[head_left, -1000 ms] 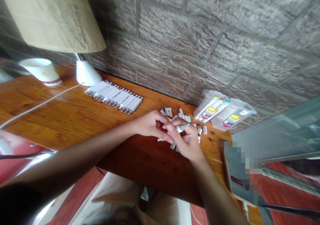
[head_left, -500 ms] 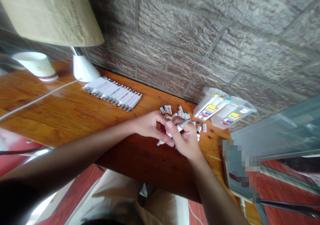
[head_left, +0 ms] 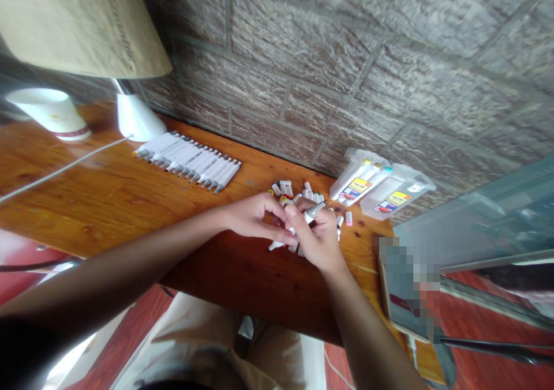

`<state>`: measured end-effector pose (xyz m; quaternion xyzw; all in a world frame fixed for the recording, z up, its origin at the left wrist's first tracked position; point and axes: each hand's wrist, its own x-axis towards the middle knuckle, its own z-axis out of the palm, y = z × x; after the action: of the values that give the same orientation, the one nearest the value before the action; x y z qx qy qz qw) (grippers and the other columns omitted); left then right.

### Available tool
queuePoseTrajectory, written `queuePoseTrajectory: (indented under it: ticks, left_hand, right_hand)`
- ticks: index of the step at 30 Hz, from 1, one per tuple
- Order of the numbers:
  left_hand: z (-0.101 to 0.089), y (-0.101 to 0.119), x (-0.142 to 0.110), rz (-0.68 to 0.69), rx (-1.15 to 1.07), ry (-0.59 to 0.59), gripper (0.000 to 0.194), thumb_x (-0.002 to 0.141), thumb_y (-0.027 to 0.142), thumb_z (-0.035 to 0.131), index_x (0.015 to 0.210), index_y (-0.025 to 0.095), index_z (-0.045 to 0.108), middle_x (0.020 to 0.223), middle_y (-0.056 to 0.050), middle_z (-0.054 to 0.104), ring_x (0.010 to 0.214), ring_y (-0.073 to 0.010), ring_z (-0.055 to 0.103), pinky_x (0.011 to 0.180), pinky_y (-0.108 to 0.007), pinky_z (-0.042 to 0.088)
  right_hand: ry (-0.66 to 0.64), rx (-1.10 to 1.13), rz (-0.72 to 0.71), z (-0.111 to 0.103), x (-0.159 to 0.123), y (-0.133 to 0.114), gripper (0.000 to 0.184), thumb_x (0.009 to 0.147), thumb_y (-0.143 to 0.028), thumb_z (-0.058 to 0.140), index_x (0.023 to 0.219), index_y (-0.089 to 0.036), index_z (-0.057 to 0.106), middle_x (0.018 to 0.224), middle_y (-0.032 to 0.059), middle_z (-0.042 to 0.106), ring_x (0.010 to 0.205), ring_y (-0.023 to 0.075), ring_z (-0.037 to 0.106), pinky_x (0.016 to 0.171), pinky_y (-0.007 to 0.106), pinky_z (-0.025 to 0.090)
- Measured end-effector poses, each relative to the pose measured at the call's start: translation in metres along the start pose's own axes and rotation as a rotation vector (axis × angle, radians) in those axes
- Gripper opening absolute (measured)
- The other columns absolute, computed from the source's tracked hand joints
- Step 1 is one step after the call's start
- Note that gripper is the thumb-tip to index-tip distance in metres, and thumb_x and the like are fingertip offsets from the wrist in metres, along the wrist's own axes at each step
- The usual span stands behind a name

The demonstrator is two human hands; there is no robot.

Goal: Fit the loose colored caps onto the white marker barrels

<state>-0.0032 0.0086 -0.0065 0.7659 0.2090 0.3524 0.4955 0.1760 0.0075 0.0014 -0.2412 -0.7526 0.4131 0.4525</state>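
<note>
My right hand [head_left: 319, 237] is closed around a white marker [head_left: 313, 212] whose grey tip sticks up and to the right. My left hand [head_left: 255, 216] pinches at the same marker near my right thumb, fingers curled. Both hands hover over a scatter of several loose marker caps [head_left: 289, 190] on the wooden table [head_left: 108, 205]. A white marker end [head_left: 274, 245] pokes out below my left fingers.
A row of several white markers [head_left: 187, 162] lies side by side at the back left, by a white lamp base [head_left: 135, 119] with a cord. Two clear marker cases [head_left: 381, 189] rest against the brick wall. A paper cup [head_left: 47, 112] stands far left.
Both hands stay together on the marker and have barely moved. The marker's tip has tilted a little more upward, and the view has shifted slightly.
</note>
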Motion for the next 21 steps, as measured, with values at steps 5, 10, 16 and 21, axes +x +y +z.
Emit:
queuePoseTrajectory:
  ticks: [5,10,16,21]
  left_hand:
    - [0.0025,0.0018,0.0011,0.011,0.040,0.006,0.021,0.084,0.028,0.076,0.073,0.011,0.073,0.068,-0.007,0.074,0.063,-0.0122,0.067,0.063,-0.018,0.052]
    - [0.0058,0.0025,0.0019,0.004,0.083,0.023,0.022,0.089,0.028,0.070,0.079,0.009,0.075,0.075,-0.008,0.075,0.071,-0.0148,0.069,0.068,-0.021,0.053]
    - [0.0089,0.0016,0.0019,-0.071,-0.081,0.052,0.031,0.088,0.041,0.073,0.083,0.010,0.077,0.078,-0.008,0.076,0.074,-0.0148,0.071,0.069,-0.021,0.055]
    - [0.0073,0.0059,0.0027,-0.140,-0.257,0.052,0.040,0.083,0.050,0.075,0.085,0.011,0.079,0.071,-0.007,0.076,0.065,-0.0135,0.070,0.066,-0.021,0.056]
  right_hand:
    - [0.031,0.010,0.040,0.0023,0.0002,0.0004,0.040,0.095,-0.038,0.066,0.060,-0.020,0.059,0.057,-0.0016,0.058,0.056,0.0124,0.053,0.058,0.028,0.045]
    - [0.105,0.069,0.137,0.0043,0.0017,0.0010,0.042,0.092,-0.041,0.069,0.058,-0.019,0.061,0.057,-0.0016,0.060,0.056,0.0112,0.053,0.055,0.026,0.043]
    - [0.095,0.133,0.252,0.0020,0.0038,0.0009,0.049,0.086,-0.063,0.068,0.064,-0.020,0.062,0.046,-0.0041,0.052,0.041,0.0099,0.047,0.040,0.024,0.036]
    - [0.028,0.266,0.328,0.0001,0.0028,0.0016,0.043,0.089,-0.064,0.064,0.076,-0.022,0.063,0.044,-0.0064,0.051,0.034,0.0109,0.049,0.033,0.022,0.034]
